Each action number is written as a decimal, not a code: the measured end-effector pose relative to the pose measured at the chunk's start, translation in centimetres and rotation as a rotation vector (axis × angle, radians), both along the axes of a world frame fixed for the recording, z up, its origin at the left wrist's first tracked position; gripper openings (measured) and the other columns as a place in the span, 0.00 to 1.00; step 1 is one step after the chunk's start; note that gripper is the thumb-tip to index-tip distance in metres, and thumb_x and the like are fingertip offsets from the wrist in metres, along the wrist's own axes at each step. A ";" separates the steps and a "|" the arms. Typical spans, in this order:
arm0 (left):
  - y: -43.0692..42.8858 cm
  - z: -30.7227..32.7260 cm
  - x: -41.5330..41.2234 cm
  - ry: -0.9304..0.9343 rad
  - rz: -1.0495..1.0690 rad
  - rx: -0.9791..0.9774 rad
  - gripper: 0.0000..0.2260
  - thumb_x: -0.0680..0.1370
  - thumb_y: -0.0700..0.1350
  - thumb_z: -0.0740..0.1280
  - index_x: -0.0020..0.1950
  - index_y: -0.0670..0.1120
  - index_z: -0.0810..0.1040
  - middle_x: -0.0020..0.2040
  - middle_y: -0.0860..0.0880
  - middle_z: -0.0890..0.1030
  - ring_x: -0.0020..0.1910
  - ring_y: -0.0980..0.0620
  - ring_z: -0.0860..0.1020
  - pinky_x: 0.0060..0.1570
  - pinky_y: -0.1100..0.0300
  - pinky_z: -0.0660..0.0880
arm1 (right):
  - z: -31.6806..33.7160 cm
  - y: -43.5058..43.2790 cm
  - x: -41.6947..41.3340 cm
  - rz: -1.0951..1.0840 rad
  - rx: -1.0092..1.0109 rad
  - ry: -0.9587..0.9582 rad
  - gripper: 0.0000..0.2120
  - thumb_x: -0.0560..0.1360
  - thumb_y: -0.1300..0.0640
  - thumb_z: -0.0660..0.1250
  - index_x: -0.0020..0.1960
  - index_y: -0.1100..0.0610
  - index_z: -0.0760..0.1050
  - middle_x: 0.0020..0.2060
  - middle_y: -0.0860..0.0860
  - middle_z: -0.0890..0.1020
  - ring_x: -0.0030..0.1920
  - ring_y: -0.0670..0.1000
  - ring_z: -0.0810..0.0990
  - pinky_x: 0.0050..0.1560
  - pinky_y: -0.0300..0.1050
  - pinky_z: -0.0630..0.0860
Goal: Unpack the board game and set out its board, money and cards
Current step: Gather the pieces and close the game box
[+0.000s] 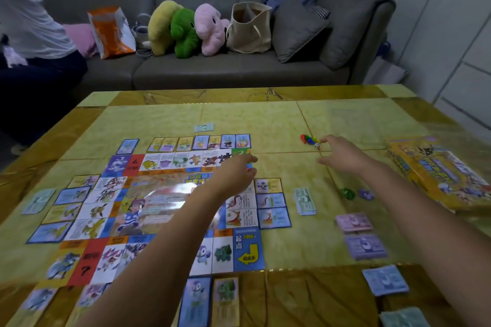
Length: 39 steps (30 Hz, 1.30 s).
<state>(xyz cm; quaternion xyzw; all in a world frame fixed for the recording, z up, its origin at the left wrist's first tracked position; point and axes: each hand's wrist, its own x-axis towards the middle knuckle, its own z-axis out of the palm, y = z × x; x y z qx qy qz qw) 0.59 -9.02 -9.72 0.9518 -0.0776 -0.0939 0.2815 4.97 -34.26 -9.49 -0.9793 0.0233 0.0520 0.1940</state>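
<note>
Head view, then: where does the game stand?
— The board (148, 210) lies flat on the table (265, 119), property cards (271, 200) edging it on all sides. A money stack (305, 202) sits just right of it, purple card stacks (358, 233) nearer the front edge, the box (438, 172) at the far right.
— And the hands?
— The left hand (233, 171) reaches over the board's far right corner; it's blurred, so I can't tell whether it pinches anything (there's a blue scrap by the fingertips). The right hand (338, 152) has thumb and forefinger spread, nothing between them, right beside the coloured pawns (308, 138).
— What might go wrong?
— The left forearm crosses low above the board. Drop it or drag it back and I'd expect it to skid the glossy sheet and shove the cards out of line. The pawns are small and bunched, so a hasty pinch could scatter them; they might roll toward the two loose tokens (347, 193) or off the table.
</note>
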 end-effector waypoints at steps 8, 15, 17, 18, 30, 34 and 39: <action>-2.7 -1.8 5.3 0.070 -0.158 0.231 0.22 0.81 0.36 0.53 0.75 0.46 0.64 0.75 0.44 0.64 0.77 0.45 0.55 0.72 0.52 0.58 | -4.4 1.9 5.9 0.136 0.009 -0.099 0.32 0.77 0.56 0.66 0.77 0.52 0.56 0.76 0.54 0.56 0.75 0.55 0.56 0.73 0.49 0.56; -3.5 -2.5 6.8 0.076 -0.164 0.338 0.23 0.76 0.34 0.57 0.71 0.46 0.71 0.69 0.42 0.72 0.68 0.43 0.69 0.65 0.52 0.69 | -6.7 1.2 8.7 0.151 -0.164 0.009 0.28 0.81 0.42 0.53 0.78 0.46 0.51 0.78 0.54 0.50 0.77 0.60 0.49 0.74 0.55 0.52; -3.5 -2.5 6.7 0.072 -0.158 0.329 0.23 0.76 0.34 0.57 0.71 0.46 0.72 0.69 0.43 0.72 0.68 0.43 0.70 0.65 0.53 0.69 | -7.4 1.2 8.6 0.151 -0.118 -0.027 0.25 0.82 0.44 0.52 0.77 0.48 0.55 0.77 0.55 0.54 0.76 0.59 0.52 0.74 0.53 0.53; -3.5 -2.5 6.8 0.068 -0.156 0.327 0.23 0.76 0.33 0.57 0.71 0.46 0.72 0.69 0.43 0.72 0.67 0.43 0.70 0.64 0.53 0.69 | -7.6 1.2 8.4 0.152 -0.067 -0.056 0.24 0.82 0.46 0.52 0.76 0.49 0.58 0.76 0.55 0.56 0.76 0.58 0.54 0.74 0.52 0.53; -3.8 -2.6 6.1 0.072 -0.179 0.373 0.18 0.78 0.35 0.56 0.66 0.39 0.74 0.65 0.39 0.75 0.63 0.40 0.74 0.61 0.49 0.73 | -8.6 1.7 6.2 0.091 -0.018 -0.356 0.09 0.79 0.51 0.62 0.51 0.58 0.71 0.50 0.54 0.72 0.51 0.55 0.69 0.50 0.48 0.70; -3.7 -2.5 6.0 0.066 -0.185 0.388 0.18 0.78 0.35 0.56 0.67 0.39 0.74 0.65 0.39 0.75 0.63 0.40 0.74 0.61 0.49 0.73 | -8.8 1.5 5.2 0.032 -0.189 -0.403 0.15 0.79 0.45 0.58 0.51 0.57 0.69 0.49 0.55 0.72 0.48 0.56 0.71 0.45 0.51 0.73; -3.7 -1.9 5.6 0.094 -0.193 0.407 0.18 0.79 0.36 0.57 0.67 0.40 0.74 0.65 0.40 0.74 0.63 0.40 0.74 0.62 0.50 0.73 | -8.3 2.3 3.9 -0.101 -0.339 -0.325 0.19 0.82 0.46 0.53 0.63 0.60 0.66 0.57 0.60 0.71 0.51 0.61 0.74 0.40 0.49 0.68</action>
